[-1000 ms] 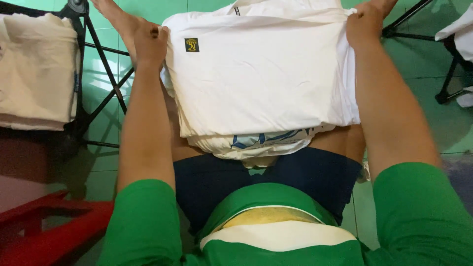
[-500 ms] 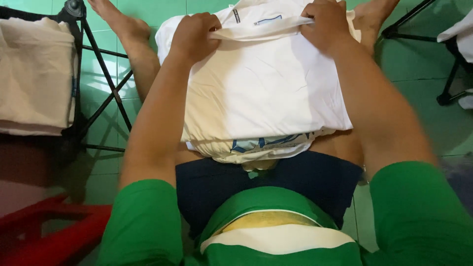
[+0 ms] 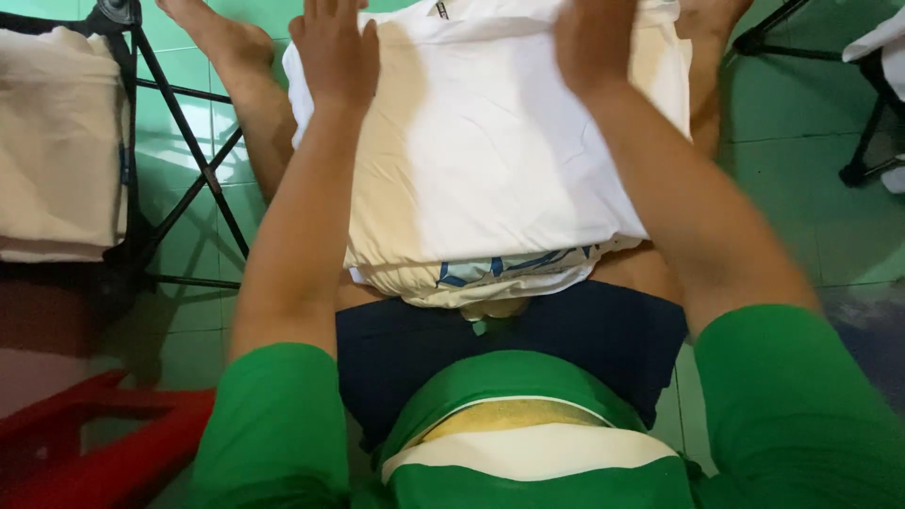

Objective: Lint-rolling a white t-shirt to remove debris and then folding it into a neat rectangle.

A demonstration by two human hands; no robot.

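While both palms press flat, fingers spread and gripping nothing, the left hand (image 3: 335, 57) and right hand (image 3: 599, 42) rest on the far part of a folded white garment (image 3: 490, 160). It lies across the person's lap, long axis running away from the body toward the bare feet. Its cloth is soft, smooth, roughly rectangular; beneath peeks a blue-printed layer (image 3: 509, 269). Left stands a black folding rack (image 3: 160, 141) holding cream fabric (image 3: 57, 141) over green tiles (image 3: 792, 207).

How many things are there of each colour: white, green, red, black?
White: 2, the folded shirt under both hands and the cloth stack at left.
Green: 1, the person's top.
Red: 1, the stool.
Black: 2, the stands.
Total: 6.
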